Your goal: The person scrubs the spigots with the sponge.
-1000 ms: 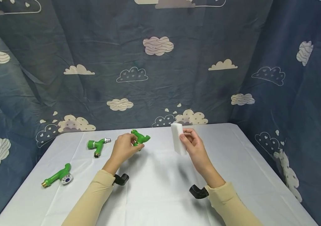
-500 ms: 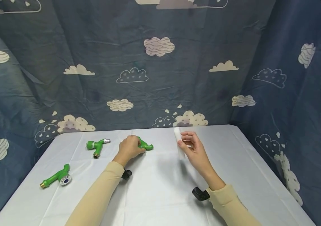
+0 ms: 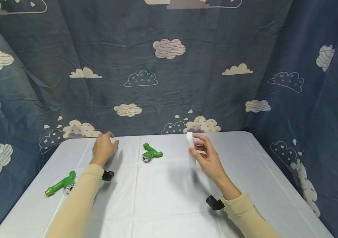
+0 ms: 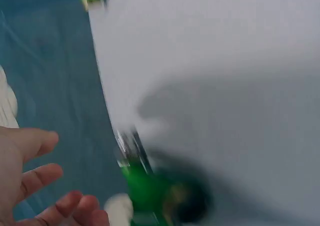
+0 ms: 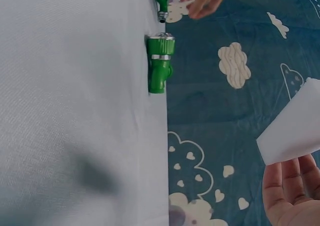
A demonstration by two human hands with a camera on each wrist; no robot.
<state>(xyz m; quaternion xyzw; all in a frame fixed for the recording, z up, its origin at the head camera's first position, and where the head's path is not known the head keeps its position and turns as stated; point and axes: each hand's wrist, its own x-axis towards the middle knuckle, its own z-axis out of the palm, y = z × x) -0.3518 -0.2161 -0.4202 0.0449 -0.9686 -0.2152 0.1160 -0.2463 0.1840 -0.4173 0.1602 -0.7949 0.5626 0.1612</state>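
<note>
My right hand [image 3: 211, 163] pinches a white sponge block [image 3: 191, 145] upright between thumb and fingers, above the right half of the table; the right wrist view shows its broad face. My left hand [image 3: 103, 149] hovers at the table's far left with spread fingers, holding nothing. Beneath it lies a green tap [image 4: 145, 188] with a silver nozzle, blurred in the left wrist view and almost wholly hidden by the hand in the head view. A second green tap [image 3: 152, 153] rests at the back middle. Nearer the front left is a third green tap [image 3: 61, 183], partly behind my sleeve.
A white cloth covers the table [image 3: 163, 198]. Behind and beside it hangs a dark blue curtain [image 3: 198, 86] with cloud prints. Black curved mounts [image 3: 215, 202] stick out at both wrists.
My left hand let go of the middle tap, which now lies on the table, and moved left over another tap. My right hand keeps the sponge block, now turned edge-on.
</note>
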